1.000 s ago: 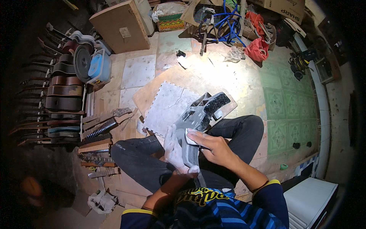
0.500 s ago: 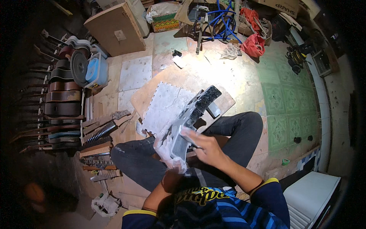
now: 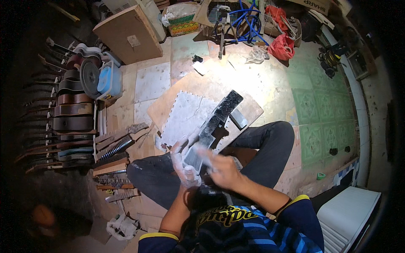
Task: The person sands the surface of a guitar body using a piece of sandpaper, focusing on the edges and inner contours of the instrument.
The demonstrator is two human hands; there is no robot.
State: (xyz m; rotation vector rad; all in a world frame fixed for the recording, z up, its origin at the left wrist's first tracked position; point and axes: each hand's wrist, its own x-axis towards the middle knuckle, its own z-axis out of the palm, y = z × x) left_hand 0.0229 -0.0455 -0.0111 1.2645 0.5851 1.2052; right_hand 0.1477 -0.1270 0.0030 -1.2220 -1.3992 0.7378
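My left hand (image 3: 181, 162), dusted white, cradles a long dark workpiece (image 3: 225, 105) with pale dust on it, gripping its lower end above my lap. On its dusty surface lie the blurred fingers of my right hand (image 3: 221, 168); whatever they hold is smeared and unclear. Beneath and beyond the piece, a whitish mat (image 3: 181, 118) with notched edges lies on a tan board (image 3: 194, 82). A small grey block (image 3: 238, 118) sits beside the piece's far end, near my bent right knee.
Stacked guitars (image 3: 74, 109) and guitar necks (image 3: 118, 152) are at the left, with a blue tub (image 3: 107, 78). A leaning board (image 3: 126, 31), blue hose (image 3: 249, 25) and red bag (image 3: 280, 48) are at the back. A white appliance (image 3: 350, 211) stands right of me.
The workpiece has swung from showing its broad curved face to a narrower side, its far end shifting left and away from me. My right hand has slid lower and blurred; my left hand moved left.
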